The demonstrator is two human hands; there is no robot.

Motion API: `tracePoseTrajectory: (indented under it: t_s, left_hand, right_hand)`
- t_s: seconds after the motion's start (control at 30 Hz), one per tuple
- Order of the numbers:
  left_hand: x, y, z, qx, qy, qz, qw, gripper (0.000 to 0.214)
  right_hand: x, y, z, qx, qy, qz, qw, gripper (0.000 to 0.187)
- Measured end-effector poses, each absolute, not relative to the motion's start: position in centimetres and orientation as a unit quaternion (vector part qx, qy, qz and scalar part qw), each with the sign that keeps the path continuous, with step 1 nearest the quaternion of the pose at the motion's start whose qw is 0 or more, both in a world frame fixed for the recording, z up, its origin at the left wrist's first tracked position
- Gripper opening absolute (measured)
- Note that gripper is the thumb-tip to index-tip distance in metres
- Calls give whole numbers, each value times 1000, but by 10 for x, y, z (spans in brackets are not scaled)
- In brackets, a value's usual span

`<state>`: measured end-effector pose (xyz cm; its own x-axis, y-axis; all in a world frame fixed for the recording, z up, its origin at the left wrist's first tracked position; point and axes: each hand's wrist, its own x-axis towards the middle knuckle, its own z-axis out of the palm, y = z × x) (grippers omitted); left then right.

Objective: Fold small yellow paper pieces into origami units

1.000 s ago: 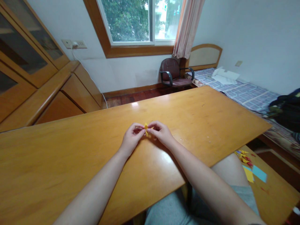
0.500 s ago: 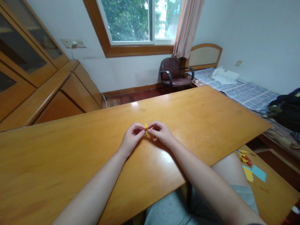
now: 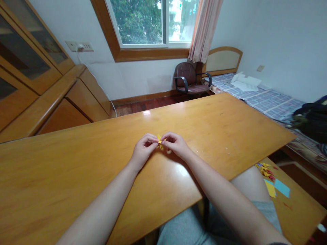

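A small folded piece of yellow paper (image 3: 159, 140) is held just above the wooden table (image 3: 76, 163), near its middle. My left hand (image 3: 143, 151) pinches it from the left with fingers curled. My right hand (image 3: 175, 144) pinches it from the right, fingers also curled. Both fingertips meet at the paper, which they mostly hide. Both forearms lie across the table's near edge.
A low wooden stool or side table (image 3: 293, 211) at the lower right carries coloured paper pieces (image 3: 273, 183). A brown office chair (image 3: 189, 80) stands under the window. A bed (image 3: 268, 98) runs along the right wall. Wooden cabinets (image 3: 38, 85) line the left.
Both hands stay in place with the yellow paper between them; only the fingertips shift slightly.
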<state>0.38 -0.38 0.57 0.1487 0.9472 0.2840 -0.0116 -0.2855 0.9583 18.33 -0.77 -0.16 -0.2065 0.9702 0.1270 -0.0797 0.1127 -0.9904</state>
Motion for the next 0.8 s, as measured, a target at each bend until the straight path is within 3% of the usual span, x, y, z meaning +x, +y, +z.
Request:
tracePoseTrajectory:
  t_s: [0.33,0.8]
  left_hand:
    - [3,-4,9,636,371,517,435,7]
    - [4,-6,6,676,384,502,379,6]
  right_hand:
    - [185,-9,4,-393,-564,535,490,12]
    - [183,-9,4,-394,-529,577,482,28]
